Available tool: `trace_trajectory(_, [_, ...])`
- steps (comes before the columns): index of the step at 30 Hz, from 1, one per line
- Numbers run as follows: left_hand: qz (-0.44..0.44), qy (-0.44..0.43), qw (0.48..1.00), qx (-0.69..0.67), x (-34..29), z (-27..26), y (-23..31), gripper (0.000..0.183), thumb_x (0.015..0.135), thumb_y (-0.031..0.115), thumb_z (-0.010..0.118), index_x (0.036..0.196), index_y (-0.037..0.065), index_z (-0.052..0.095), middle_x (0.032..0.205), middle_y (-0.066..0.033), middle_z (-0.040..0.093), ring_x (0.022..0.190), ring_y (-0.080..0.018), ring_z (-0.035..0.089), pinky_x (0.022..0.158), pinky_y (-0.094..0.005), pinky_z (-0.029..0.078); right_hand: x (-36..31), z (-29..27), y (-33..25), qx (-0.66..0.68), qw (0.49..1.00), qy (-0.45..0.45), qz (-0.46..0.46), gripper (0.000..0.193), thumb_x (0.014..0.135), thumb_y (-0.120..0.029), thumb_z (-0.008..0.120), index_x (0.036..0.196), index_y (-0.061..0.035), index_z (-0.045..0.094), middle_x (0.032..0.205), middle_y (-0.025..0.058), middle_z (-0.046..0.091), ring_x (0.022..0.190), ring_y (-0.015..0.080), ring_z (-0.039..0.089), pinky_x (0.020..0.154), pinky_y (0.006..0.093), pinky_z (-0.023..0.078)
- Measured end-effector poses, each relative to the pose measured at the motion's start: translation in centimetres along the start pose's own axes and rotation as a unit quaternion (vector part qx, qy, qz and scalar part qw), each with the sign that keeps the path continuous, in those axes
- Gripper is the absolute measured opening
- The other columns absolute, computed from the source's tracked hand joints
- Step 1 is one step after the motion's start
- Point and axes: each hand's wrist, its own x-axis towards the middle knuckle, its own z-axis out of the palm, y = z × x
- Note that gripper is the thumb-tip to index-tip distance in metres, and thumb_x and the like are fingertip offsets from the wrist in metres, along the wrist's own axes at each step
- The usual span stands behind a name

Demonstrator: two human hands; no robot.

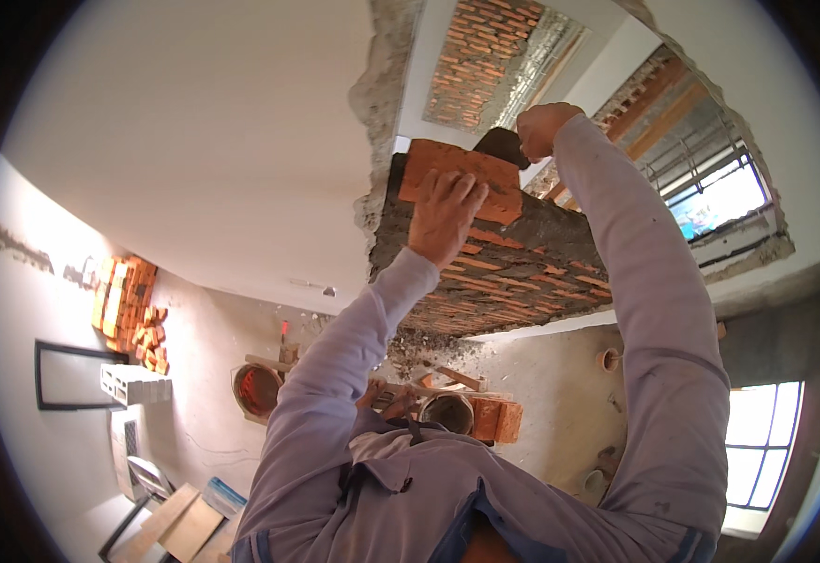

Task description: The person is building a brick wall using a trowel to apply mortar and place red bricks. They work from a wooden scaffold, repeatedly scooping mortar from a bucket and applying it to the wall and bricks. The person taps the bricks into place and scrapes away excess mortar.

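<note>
Head view has the left hand [444, 223] on a red brick [457, 159] atop the mortared wall [513, 281], grip unclear, the right hand [543, 131] closed round a trowel [501, 147]; uneven pressure could tilt the brick.

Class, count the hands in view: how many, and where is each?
2: the left hand on the orange brick atop the wall; the right hand, farther right, gripping a dark trowel.

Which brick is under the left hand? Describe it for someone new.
Find the mortared brick wall near picture centre. At its upper left corner is an orange brick with the left hand laid on it. It shows a broad face; the bricks below show only thin strips.
</note>
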Motion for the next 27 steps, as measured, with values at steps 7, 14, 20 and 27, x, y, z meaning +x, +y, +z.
trace_trajectory(7, [-0.013,-0.016,0.999,0.041,-0.7,-0.4,-0.6,0.031,0.084,0.014,0.065,0.115,0.012,0.066,0.118,-0.0038,0.061,0.114,-0.0226,0.053,0.106,-0.0442,0.038,1.1,-4.1,-5.6,-0.007,0.999,0.025,-0.043,0.031,0.071,-0.018,0.076,0.097,-0.0015,0.073,0.093,0.0132,0.072,0.091,0.0298,0.069,0.072,0.0436,0.054])
trace_trajectory(14, [-0.013,-0.020,1.000,0.004,-0.3,0.0,-0.4,0.033,0.083,0.015,0.066,0.116,0.012,0.067,0.116,-0.0037,0.062,0.111,-0.0231,0.055,0.105,-0.0438,0.039,0.3,-3.9,-1.9,0.154,0.977,0.044,-0.140,0.019,0.076,-0.015,0.071,0.074,0.0004,0.060,0.062,0.0042,0.054,0.057,0.0155,0.049,0.056,0.0365,0.040])
trace_trajectory(20, [-0.011,-0.041,0.999,0.022,-0.3,-0.4,-0.6,0.036,0.086,0.015,0.065,0.122,0.010,0.063,0.121,-0.0048,0.061,0.117,-0.0242,0.052,0.110,-0.0459,0.035,-3.5,-2.5,4.3,0.213,0.951,0.154,-0.165,0.012,0.074,-0.012,0.066,0.078,-0.0007,0.063,0.063,0.0072,0.055,0.061,0.0159,0.053,0.059,0.0365,0.043])
trace_trajectory(27, [-0.026,-0.104,0.994,0.019,-1.5,-1.3,1.1,0.057,0.088,0.022,0.067,0.139,0.007,0.047,0.138,-0.0112,0.050,0.134,-0.0292,0.041,0.118,-0.0488,0.025,0.1,-1.0,-0.7,0.058,0.989,0.134,-0.027,0.024,0.076,-0.021,0.067,0.098,-0.0102,0.070,0.092,0.0026,0.070,0.079,0.0226,0.064,0.072,0.0391,0.051])
